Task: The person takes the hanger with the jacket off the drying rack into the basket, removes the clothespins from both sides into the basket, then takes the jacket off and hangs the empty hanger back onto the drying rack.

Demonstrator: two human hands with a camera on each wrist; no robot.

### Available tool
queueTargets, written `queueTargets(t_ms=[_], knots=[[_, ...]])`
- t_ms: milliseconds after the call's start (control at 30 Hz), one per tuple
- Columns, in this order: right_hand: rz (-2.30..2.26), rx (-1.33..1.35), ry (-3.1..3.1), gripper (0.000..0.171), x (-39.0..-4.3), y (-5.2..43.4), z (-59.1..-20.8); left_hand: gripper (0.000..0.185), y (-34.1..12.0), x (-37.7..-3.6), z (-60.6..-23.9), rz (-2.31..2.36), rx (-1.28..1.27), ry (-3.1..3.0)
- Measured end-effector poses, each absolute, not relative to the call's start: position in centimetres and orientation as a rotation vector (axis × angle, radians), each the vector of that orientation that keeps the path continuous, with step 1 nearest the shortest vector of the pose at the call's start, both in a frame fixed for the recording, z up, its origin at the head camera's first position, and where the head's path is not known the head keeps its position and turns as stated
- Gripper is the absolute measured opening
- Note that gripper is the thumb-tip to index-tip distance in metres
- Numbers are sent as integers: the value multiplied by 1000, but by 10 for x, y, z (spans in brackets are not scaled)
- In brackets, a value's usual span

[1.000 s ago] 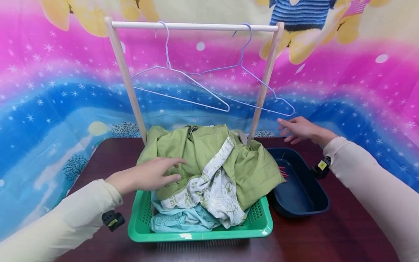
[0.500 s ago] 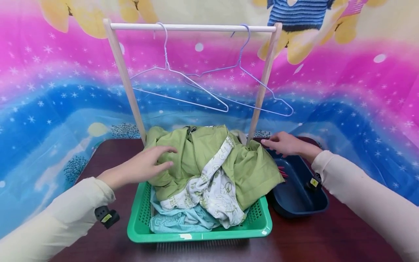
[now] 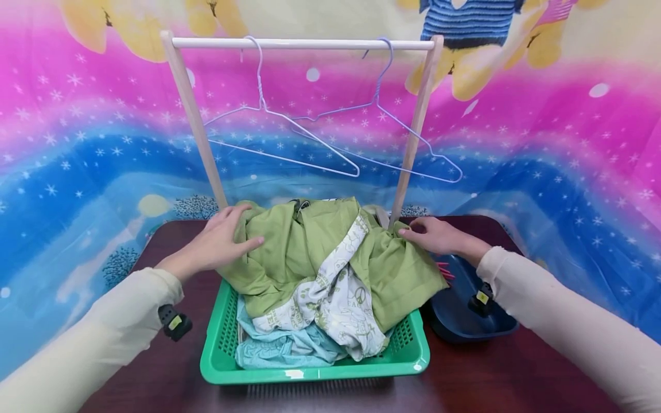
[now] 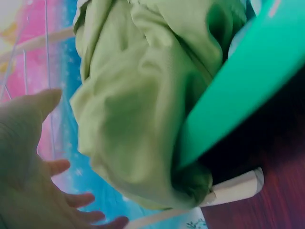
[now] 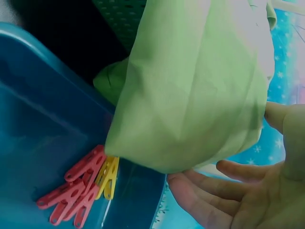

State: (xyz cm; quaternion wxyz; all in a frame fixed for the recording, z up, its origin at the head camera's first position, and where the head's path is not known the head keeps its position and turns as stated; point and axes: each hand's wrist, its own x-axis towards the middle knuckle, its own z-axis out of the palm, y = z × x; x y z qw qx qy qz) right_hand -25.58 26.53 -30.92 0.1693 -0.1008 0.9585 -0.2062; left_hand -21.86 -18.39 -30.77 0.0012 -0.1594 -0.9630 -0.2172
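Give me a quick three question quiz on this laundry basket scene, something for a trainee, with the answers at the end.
1. True or false: both hangers on the rail are bare.
2. Which garment do both hands touch? A. the teal one B. the green shirt C. the white patterned one
3. Fill in: the pegs lie in the blue ____, right of the basket.

Key
1. True: no cloth hangs on either.
2. B: the left hand lies on its left edge, the right hand on its right edge.
3. Tray.
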Motion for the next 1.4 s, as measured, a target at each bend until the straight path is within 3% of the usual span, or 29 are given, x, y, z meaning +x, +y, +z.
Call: queueTargets(t_ms=[167,333,567,833,1000,1200,1400], knots=[[-557,-271,2732,78,-261,262,-315,96,-188,-231,-312,-698,-370,-3119],[-627,-252,2733,49,-266,261,-321,101,-189,-244,-318,-715,-290,-3189],[-732,-290,2731,53,-271,257,-329,78,-190,-257,-326,-721,-269,-3188],[-783,-373,2782,28,-274,249,-330,50,-186,-266,-332,-686,-218,-3154],[-805,-427,2830,26,-273,248,-328,29,-186,-268,-331,-679,-176,-3083],[-885,-458,2928,34,-268,248,-314,34,-182,-268,-319,-668,-160,-2983],[-1027,-442,2992,18,-261,237,-293,33,-172,-262,-295,-719,-154,-2827]])
